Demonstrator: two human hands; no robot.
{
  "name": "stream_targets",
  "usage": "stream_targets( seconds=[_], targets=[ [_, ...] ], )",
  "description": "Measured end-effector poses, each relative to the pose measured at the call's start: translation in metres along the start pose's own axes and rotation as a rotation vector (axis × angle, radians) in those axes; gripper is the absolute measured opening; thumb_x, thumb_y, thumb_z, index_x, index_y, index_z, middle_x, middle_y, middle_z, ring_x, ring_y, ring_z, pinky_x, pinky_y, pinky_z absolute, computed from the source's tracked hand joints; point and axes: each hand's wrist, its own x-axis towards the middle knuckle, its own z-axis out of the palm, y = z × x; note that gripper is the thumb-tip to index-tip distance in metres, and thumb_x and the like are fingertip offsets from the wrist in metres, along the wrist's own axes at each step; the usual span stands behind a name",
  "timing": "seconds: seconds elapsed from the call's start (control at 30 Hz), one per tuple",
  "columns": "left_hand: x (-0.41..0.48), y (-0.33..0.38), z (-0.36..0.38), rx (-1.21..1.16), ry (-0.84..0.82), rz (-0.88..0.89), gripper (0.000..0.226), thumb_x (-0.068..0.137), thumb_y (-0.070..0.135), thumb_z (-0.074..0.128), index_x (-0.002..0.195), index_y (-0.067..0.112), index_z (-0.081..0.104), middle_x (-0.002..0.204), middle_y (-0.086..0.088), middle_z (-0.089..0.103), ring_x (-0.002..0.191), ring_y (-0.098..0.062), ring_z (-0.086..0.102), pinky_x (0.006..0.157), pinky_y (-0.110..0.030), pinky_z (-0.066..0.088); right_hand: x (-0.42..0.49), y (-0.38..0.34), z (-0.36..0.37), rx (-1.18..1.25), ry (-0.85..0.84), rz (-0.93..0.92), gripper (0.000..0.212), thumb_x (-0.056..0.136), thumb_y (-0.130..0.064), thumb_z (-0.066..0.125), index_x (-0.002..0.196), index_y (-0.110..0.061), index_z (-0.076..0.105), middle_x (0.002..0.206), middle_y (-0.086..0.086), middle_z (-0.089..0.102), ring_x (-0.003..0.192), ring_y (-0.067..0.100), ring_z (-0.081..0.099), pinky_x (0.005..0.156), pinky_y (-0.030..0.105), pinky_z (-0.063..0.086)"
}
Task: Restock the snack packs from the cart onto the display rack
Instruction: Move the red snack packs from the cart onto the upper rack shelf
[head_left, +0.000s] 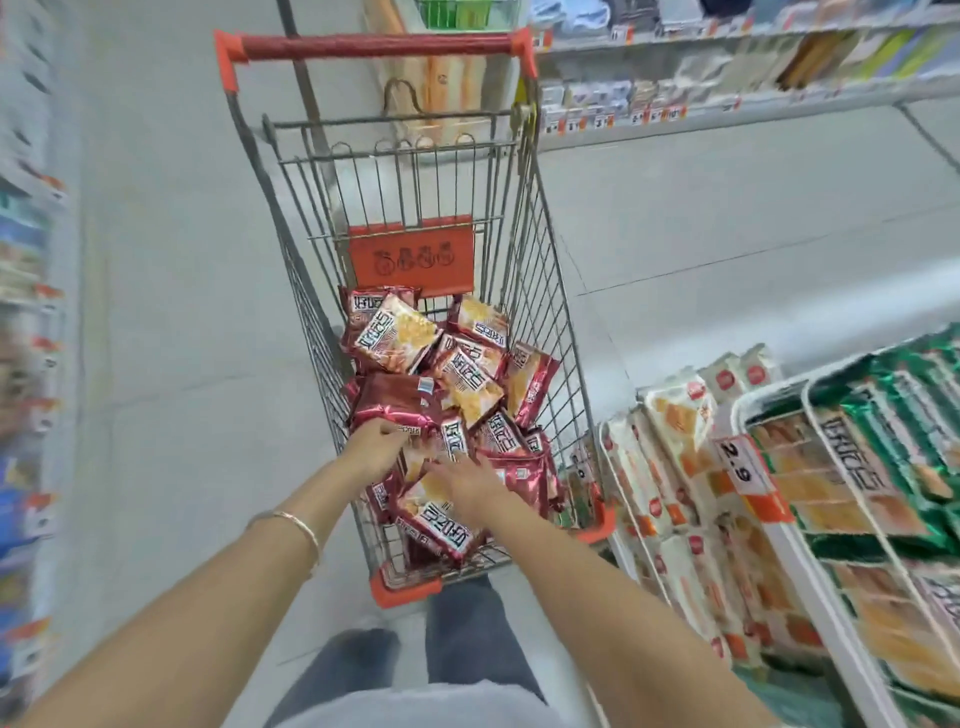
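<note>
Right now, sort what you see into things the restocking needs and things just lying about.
Job: snack packs, cart, display rack, left hand, right hand.
Lying about: far shelves, price tag, bracelet.

Red-and-orange foil snack packs (447, 384) lie in a loose, overlapping heap, at mixed angles, inside the wire cart (545, 322). The white wire display rack (802, 558) stands just right of it.
</note>
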Motion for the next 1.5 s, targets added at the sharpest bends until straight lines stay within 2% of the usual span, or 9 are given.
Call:
stream_targets(
  seconds=[0.27,0.4,0.5,0.63,0.77,0.93,1.13,1.3,1.5],
  targets=[
    [0.015,0.004,-0.018,-0.3,0.076,-0.096,0.027,0.103,0.024,0.05,0.128,0.015,0.055,0.123,-0.004,0.06,0.106,-0.022,0.06,0.1,-0.043,0.05,0.035,-0.002,-0.025,-0.568,-0.238,-0.27,0.075,0.089,-0.039,0.067,0.153,-0.016,0.035,0.162,0.007,0.026,0.149,0.033,0.023,0.121,0.057,0.019],
    [0.01,-0.001,-0.02,-0.435,0.06,-0.075,0.025,0.103,0.027,0.052,0.126,0.017,0.055,0.129,-0.004,0.057,0.117,-0.02,0.055,0.104,-0.038,0.045,0.021,0.036,-0.08,0.063,-0.159,-0.222,0.029,0.092,-0.04,0.068,0.098,-0.012,0.065,0.1,0.007,0.066,0.097,0.02,0.064,0.095,0.045,0.052],
    [0.002,-0.003,-0.007,-0.41,0.037,-0.057,0.04,0.1,0.041,0.054,0.131,0.016,0.051,0.124,0.006,0.056,0.119,-0.016,0.052,0.103,-0.034,0.04,0.008,0.075,-0.095,0.604,-0.009,-0.046,0.035,0.097,-0.016,0.063,0.068,-0.012,0.044,0.063,0.004,0.053,0.057,0.01,0.061,0.061,0.029,0.051],
    [0.004,-0.005,0.02,-0.406,0.003,-0.159,0.03,0.104,0.043,0.044,0.104,0.018,0.058,0.105,0.005,0.064,0.106,-0.021,0.06,0.085,-0.031,0.046,0.008,0.094,-0.086,0.407,-0.052,0.023,0.012,0.091,-0.021,0.066,0.09,-0.01,0.061,0.104,0.018,0.07,0.102,0.037,0.067,0.088,0.044,0.054],
    [0.003,-0.002,0.034,-0.53,0.068,-0.196,0.026,0.108,0.031,0.038,0.094,0.018,0.056,0.087,0.005,0.061,0.084,-0.012,0.057,0.078,-0.03,0.043,0.016,0.074,-0.063,0.359,-0.127,0.012,0.105,0.078,-0.047,0.081,0.158,-0.017,0.021,0.16,0.007,0.034,0.146,0.028,0.034,0.12,0.043,0.029],
    [-0.013,-0.007,0.023,-0.595,0.107,-0.158,0.023,0.108,0.027,0.037,0.1,0.018,0.057,0.094,0.006,0.057,0.086,-0.006,0.054,0.074,-0.025,0.043,0.042,0.04,-0.023,0.203,-0.009,-0.01,0.112,0.079,-0.048,0.079,0.159,-0.014,0.009,0.161,0.009,0.03,0.153,0.029,0.014,0.124,0.052,0.003],
    [-0.025,-0.015,0.011,-0.585,0.048,-0.149,0.016,0.107,0.033,0.039,0.108,0.023,0.051,0.109,0.007,0.058,0.1,-0.007,0.054,0.098,-0.033,0.037,0.035,0.049,-0.025,-0.189,-0.092,-0.103,0.048,0.091,-0.046,0.065,0.123,-0.011,0.068,0.137,0.014,0.051,0.135,0.033,0.037,0.121,0.051,0.017],
    [-0.025,-0.022,0.021,-0.51,0.038,-0.142,0.053,0.101,0.042,0.05,0.144,0.013,0.04,0.142,-0.001,0.048,0.127,-0.017,0.046,0.101,-0.032,0.035,0.007,0.08,-0.024,0.357,0.036,-0.022,0.046,0.091,-0.038,0.071,0.055,-0.014,0.055,0.06,-0.006,0.043,0.063,0.018,0.05,0.09,0.031,0.043],
    [-0.023,-0.008,0.047,-0.51,0.18,-0.223,0.119,0.057,0.082,0.07,0.151,0.02,0.031,0.151,-0.005,0.045,0.135,-0.027,0.047,0.112,-0.052,0.039,-0.046,0.102,-0.044,0.979,0.19,0.167,0.063,0.089,-0.046,0.069,0.052,0.002,0.051,0.058,0.012,0.041,0.06,0.027,0.047,0.099,0.032,0.039]
  ],
)
